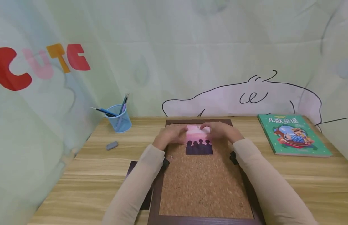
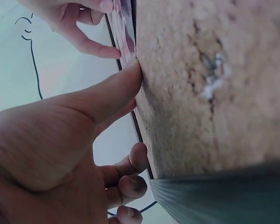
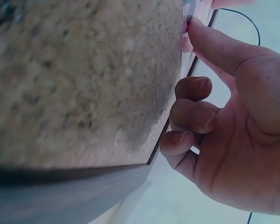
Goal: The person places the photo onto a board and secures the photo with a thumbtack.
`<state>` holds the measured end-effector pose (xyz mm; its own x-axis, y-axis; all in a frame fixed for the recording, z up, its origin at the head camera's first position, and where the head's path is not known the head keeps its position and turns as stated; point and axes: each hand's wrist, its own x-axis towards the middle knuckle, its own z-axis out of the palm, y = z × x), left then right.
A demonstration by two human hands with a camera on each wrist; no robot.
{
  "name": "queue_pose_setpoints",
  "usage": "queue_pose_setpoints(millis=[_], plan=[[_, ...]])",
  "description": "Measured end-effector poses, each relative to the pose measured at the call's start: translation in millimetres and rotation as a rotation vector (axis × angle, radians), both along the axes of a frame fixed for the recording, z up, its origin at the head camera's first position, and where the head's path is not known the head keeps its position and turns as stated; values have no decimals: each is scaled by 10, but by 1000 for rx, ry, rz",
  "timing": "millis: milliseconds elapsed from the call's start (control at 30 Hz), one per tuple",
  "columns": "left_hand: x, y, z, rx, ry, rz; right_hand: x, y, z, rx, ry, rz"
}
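A small picture card (image 1: 199, 145), pink above with dark silhouettes below, lies on the upper part of a cork board (image 1: 205, 187) with a dark brown frame. My left hand (image 1: 171, 132) pinches the card's upper left edge, its thumb on the front in the left wrist view. At the upper right edge, my right hand (image 1: 217, 129) holds the card between thumb and forefinger, its other fingers curled. A tiny pale pin-like dot (image 1: 197, 127) shows near the card's top, beside the right thumb. Another small whitish piece (image 2: 214, 77), blurred, sits on the cork near my left hand.
Left of the board stands a blue mesh cup (image 1: 120, 122) with pens, with a grey eraser (image 1: 112, 145) in front. A dark flat card (image 1: 147, 200) lies partly under my left forearm. A green book (image 1: 295, 136) is at the right; a printed curtain hangs behind.
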<state>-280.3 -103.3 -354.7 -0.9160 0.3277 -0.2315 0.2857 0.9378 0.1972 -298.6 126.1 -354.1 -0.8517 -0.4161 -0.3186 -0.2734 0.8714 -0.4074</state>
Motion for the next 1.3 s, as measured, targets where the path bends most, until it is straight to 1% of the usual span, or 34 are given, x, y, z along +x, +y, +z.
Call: queue_pose_setpoints(millis=[100, 200, 333, 400, 467, 533, 600, 767, 833, 933, 1067, 1200, 1300], plan=[[15, -26, 3, -12, -1, -12, 35, 38, 2, 8, 13, 12], [25, -54, 2, -3, -5, -25, 77, 84, 15, 19, 37, 47], [30, -101, -17, 17, -19, -59, 128, 162, 9, -4, 54, 99], [46, -114, -28, 19, -28, -53, 148, 194, -1, -12, 67, 133], [73, -123, -27, 8, -42, -32, 169, 220, -11, -13, 98, 178], [100, -120, -21, -6, -55, -12, 193, 243, -15, -13, 113, 197], [124, -114, -7, -21, -68, 5, 219, 264, -21, -22, 106, 188], [165, -133, 15, -35, -105, 31, 298, 311, -27, -50, 14, 79], [189, -156, 31, -41, -115, 33, 321, 335, -28, -47, -4, 53], [221, -197, 55, -58, -117, 7, 342, 381, -38, -45, -3, 51], [246, -263, 59, -77, -101, -37, 370, 444, -32, -64, -15, 41], [276, -331, 52, -61, -81, -58, 405, 485, -7, -70, -30, 19], [307, -361, 58, -45, -67, -67, 431, 514, 20, -49, -17, 30]])
